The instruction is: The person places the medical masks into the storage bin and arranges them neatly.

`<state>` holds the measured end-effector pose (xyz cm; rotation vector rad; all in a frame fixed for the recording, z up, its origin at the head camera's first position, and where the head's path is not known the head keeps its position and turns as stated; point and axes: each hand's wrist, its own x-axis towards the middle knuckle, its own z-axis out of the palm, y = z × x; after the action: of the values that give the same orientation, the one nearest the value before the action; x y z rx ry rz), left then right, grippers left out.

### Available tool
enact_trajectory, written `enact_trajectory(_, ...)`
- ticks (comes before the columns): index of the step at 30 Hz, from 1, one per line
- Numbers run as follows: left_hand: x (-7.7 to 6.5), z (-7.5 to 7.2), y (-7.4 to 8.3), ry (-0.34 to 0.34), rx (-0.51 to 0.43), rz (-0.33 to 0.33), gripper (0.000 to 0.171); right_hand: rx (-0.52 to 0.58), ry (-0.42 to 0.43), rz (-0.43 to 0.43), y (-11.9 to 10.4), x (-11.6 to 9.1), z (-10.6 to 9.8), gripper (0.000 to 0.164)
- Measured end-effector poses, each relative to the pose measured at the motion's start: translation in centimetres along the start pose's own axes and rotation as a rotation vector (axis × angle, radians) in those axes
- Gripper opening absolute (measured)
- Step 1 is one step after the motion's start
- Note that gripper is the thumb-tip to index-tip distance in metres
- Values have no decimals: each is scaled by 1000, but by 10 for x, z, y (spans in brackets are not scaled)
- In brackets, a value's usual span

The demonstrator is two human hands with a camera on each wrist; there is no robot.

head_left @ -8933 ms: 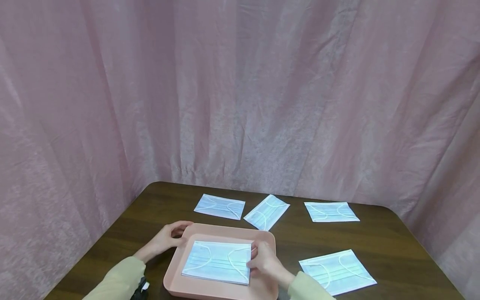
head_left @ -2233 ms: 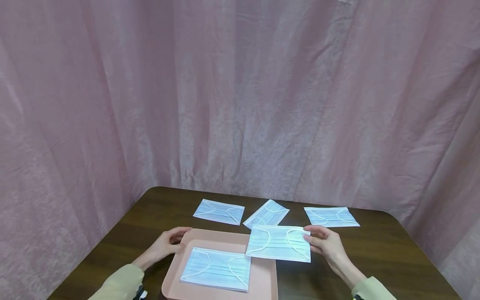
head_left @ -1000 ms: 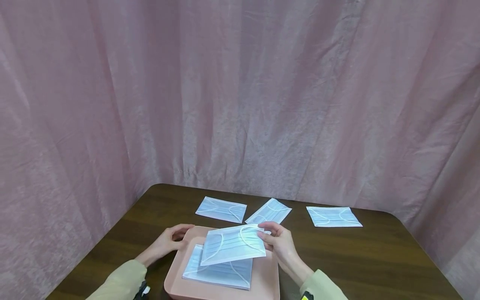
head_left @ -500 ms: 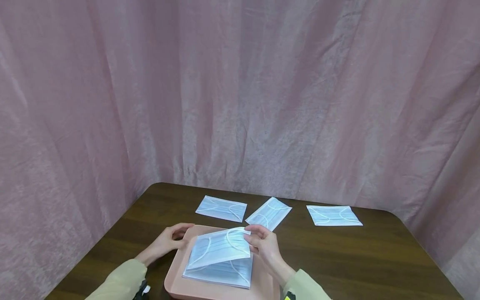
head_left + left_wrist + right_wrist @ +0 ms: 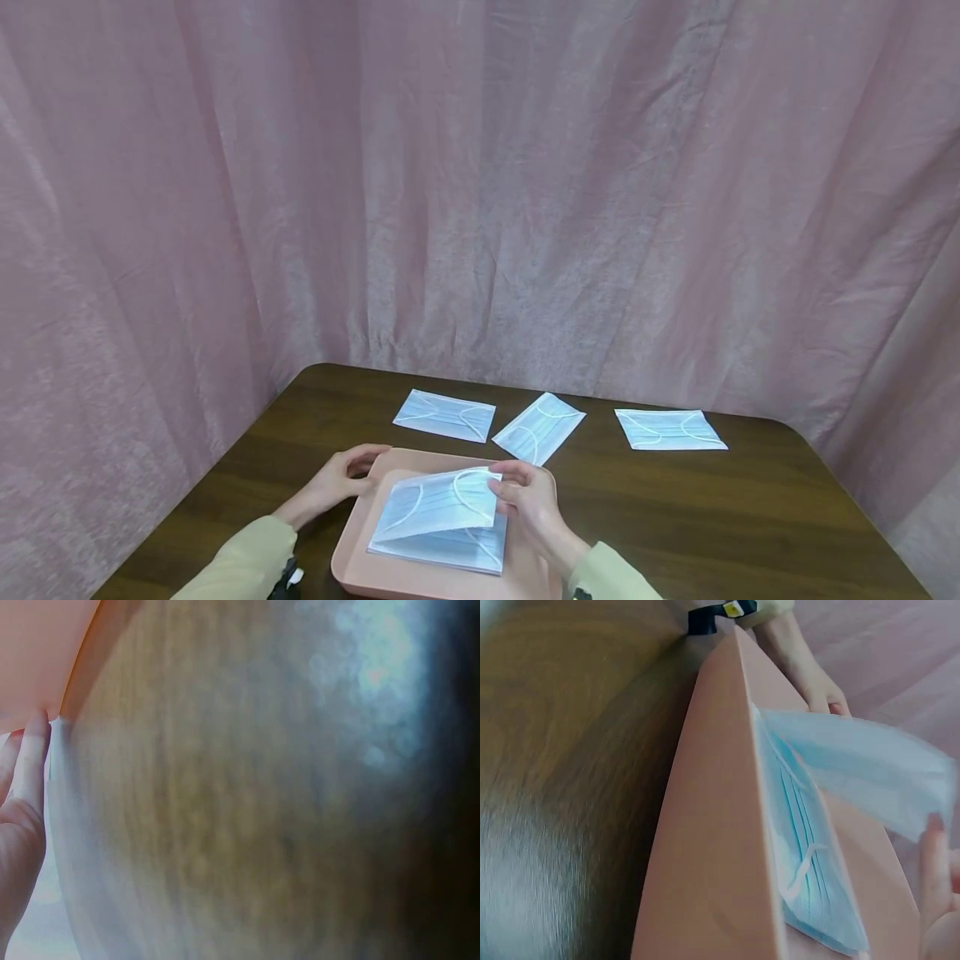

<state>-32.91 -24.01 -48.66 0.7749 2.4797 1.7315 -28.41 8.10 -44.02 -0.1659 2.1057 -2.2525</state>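
A light blue face mask [image 5: 438,502] is held by my right hand [image 5: 531,504], which pinches its upper right edge between thumb and fingers. The mask's left end rests low over a stack of masks [image 5: 457,553] in the pink tray [image 5: 528,575], while its right end is lifted. In the right wrist view a gap shows between the raised mask [image 5: 877,765] and the masks below [image 5: 806,855]. My left hand [image 5: 333,483] holds the tray's far left corner; its fingers touch the outer wall in the left wrist view.
Three more masks lie flat on the dark wooden table beyond the tray: one at left [image 5: 445,416], a slanted one [image 5: 540,427] close to the tray's rim, and one at right [image 5: 670,429]. A pink curtain [image 5: 480,208] hangs behind the table's far edge.
My right hand has brought the mask left from beside the tray and lowered it over the stack. That mask earlier lay on the table at right. My left hand stays at the tray.
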Motion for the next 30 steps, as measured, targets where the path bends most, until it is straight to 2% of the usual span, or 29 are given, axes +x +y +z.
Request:
enact_trajectory(4,0,0,1,1,24,-23,48,-32,-30,3,-2,-3,-3,25)
enact_trajectory(12,0,-1,0,8,38,-27,48,-253,-20,18,1,-2,-9,19)
enact_trajectory(16,-1,-1,2,-1,19,-1,49,-318,-36,7,3,-2,-11,19)
enact_trajectory(21,-1,0,0,-1,18,35,48,-342,-57,-14,1,-2,-12,21)
enact_trajectory(30,-1,0,1,0,30,16,49,-334,-91,-37,3,0,-14,20)
